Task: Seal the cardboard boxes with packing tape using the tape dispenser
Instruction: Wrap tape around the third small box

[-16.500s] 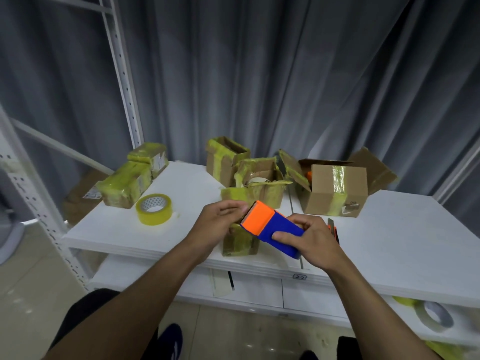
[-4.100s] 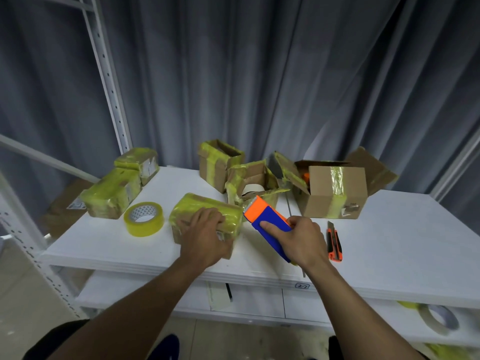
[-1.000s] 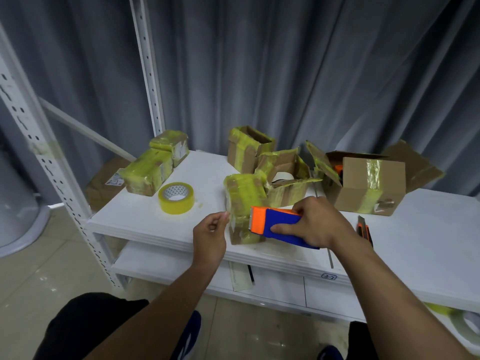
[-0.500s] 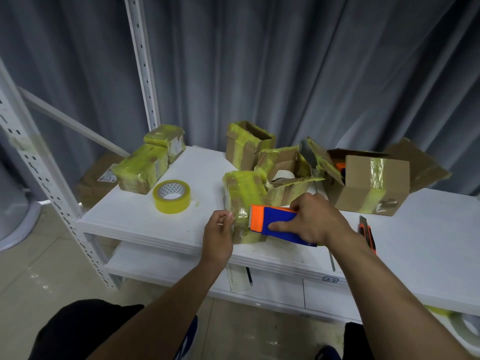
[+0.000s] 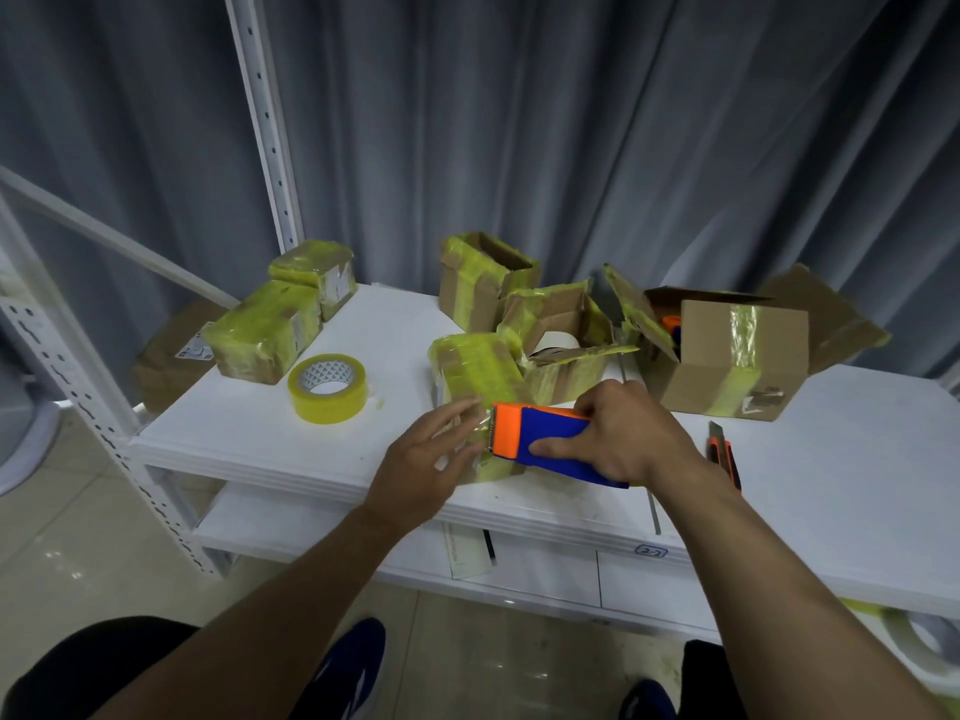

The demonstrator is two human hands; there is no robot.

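A small cardboard box [image 5: 475, 379] wrapped in yellow tape stands near the front edge of the white shelf [image 5: 841, 480]. My right hand [image 5: 621, 433] grips the blue and orange tape dispenser [image 5: 540, 441], its orange end against the box's near side. My left hand [image 5: 423, 462] lies flat with spread fingers on the same near side, just left of the dispenser, touching a short stretch of clear tape. The lower front of the box is hidden behind both hands.
A yellow tape roll [image 5: 328, 388] lies to the left. Two taped boxes [image 5: 267, 332] sit at the back left. Open boxes [image 5: 561, 337] and a larger one [image 5: 727, 356] crowd the back. An orange utility knife [image 5: 723, 454] lies on the right. A metal upright [image 5: 265, 122] rises behind.
My left hand has opened from a pinch at the tape end to a flat palm on the box. The dispenser has stayed against the box's near side.
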